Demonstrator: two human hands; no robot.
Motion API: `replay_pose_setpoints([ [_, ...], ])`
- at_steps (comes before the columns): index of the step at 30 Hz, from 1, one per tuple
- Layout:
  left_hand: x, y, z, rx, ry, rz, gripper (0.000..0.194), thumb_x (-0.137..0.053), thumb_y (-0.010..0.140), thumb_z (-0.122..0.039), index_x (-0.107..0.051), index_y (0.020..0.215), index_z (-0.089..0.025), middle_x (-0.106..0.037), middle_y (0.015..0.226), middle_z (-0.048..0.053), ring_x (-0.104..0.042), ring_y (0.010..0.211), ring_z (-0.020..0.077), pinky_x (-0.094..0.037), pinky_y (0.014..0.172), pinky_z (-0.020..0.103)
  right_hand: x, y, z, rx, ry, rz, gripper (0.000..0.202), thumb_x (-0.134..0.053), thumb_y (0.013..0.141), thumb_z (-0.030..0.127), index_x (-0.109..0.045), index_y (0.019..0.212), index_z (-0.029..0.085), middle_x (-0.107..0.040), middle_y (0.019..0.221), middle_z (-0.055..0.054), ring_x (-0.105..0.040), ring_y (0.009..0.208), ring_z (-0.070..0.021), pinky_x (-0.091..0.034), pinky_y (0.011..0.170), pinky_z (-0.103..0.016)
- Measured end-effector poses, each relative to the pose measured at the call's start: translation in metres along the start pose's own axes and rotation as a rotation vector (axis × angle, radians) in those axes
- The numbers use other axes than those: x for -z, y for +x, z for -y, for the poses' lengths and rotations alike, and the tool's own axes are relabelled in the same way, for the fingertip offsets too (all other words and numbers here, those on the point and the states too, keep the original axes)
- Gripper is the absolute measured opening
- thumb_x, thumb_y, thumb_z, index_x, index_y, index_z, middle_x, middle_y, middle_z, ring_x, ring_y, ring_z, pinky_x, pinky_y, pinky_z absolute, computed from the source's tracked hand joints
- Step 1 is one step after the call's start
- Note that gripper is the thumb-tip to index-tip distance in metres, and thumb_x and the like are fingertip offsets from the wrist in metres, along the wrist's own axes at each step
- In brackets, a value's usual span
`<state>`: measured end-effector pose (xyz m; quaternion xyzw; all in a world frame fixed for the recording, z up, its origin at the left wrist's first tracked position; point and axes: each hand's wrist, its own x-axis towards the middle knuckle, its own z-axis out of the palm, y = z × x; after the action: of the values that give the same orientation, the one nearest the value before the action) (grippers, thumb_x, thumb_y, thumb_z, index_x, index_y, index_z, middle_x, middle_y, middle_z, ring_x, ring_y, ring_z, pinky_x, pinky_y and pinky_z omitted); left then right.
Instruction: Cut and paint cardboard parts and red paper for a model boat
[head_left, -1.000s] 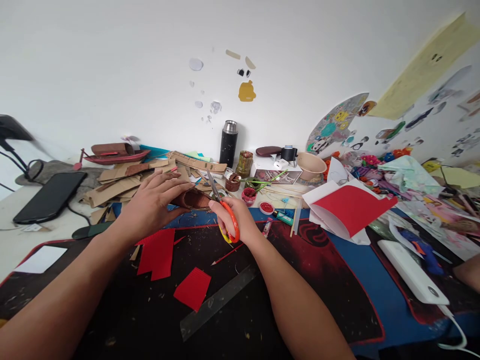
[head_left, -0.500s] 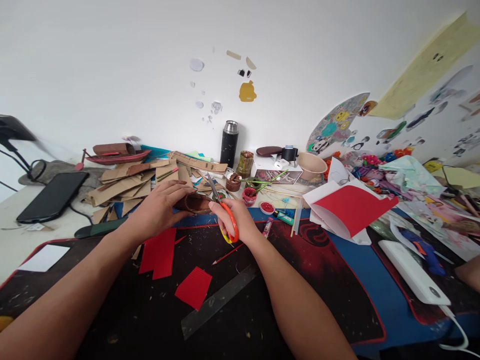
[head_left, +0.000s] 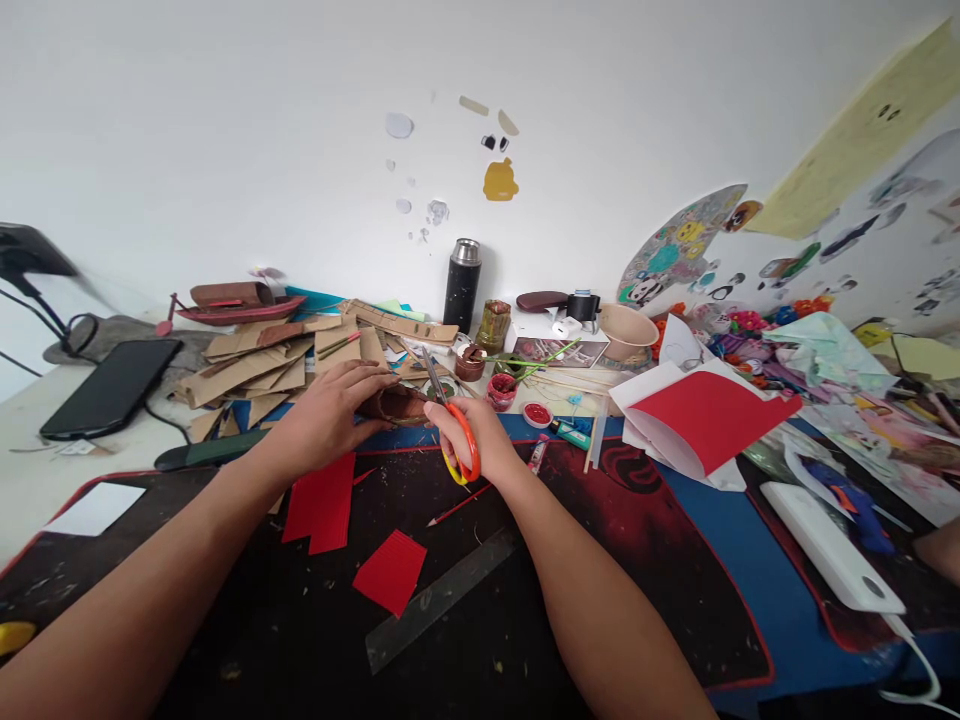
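My left hand [head_left: 330,405] is closed around the left end of a hollow brown piece [head_left: 403,405] with curved walls, perhaps cardboard. In my right hand [head_left: 480,430] is a pair of scissors [head_left: 466,450] with orange and yellow handles, its blades pointing up and away from me. My right fingertips are at the right end of the brown piece; whether they grip it too I cannot tell. Below the hands lie pleated red paper pieces [head_left: 322,505], a smaller red piece [head_left: 391,572], a red pencil [head_left: 457,507] and a clear ruler [head_left: 442,600].
Cardboard scraps [head_left: 247,365] are heaped behind my left hand, beside a red model boat [head_left: 240,310]. A black flask [head_left: 463,288], paint jars [head_left: 501,390] and a bowl [head_left: 627,330] line the wall. To the right are red paper [head_left: 705,415] and a white power strip [head_left: 832,545].
The whole view has shifted slightly. Both hands keep nearly the same place, and the brown piece has tilted a little between them.
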<state>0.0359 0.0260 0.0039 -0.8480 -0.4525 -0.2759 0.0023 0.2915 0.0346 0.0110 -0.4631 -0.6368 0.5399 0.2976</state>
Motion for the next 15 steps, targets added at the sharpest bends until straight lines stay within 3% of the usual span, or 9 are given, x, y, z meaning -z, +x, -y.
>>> replay_pose_setpoints([
  [7,-0.0033,-0.0016,0.0019,0.039,-0.023,0.018,0.057,-0.070,0.098,-0.043,-0.065,0.149,-0.019,-0.070,0.148,0.019,-0.059,0.142,0.0394,-0.044,0.124,0.060,-0.0010,0.0008,-0.0037,0.004,-0.035,-0.010,0.050,-0.069,0.101,0.056,-0.052,0.066,0.024,-0.058,0.048,0.004,-0.056,0.038,-0.0126,-0.043,0.038,-0.022],
  [15,-0.0034,-0.0024,0.0007,0.076,-0.013,0.026,0.060,-0.069,0.097,-0.041,-0.063,0.152,-0.018,-0.069,0.150,0.020,-0.057,0.144,0.0399,-0.042,0.125,0.060,-0.0034,0.0024,-0.0076,0.006,-0.041,-0.003,0.049,-0.070,0.099,0.060,-0.052,0.070,0.025,-0.058,0.049,0.005,-0.056,0.037,-0.0127,-0.043,0.038,-0.022],
])
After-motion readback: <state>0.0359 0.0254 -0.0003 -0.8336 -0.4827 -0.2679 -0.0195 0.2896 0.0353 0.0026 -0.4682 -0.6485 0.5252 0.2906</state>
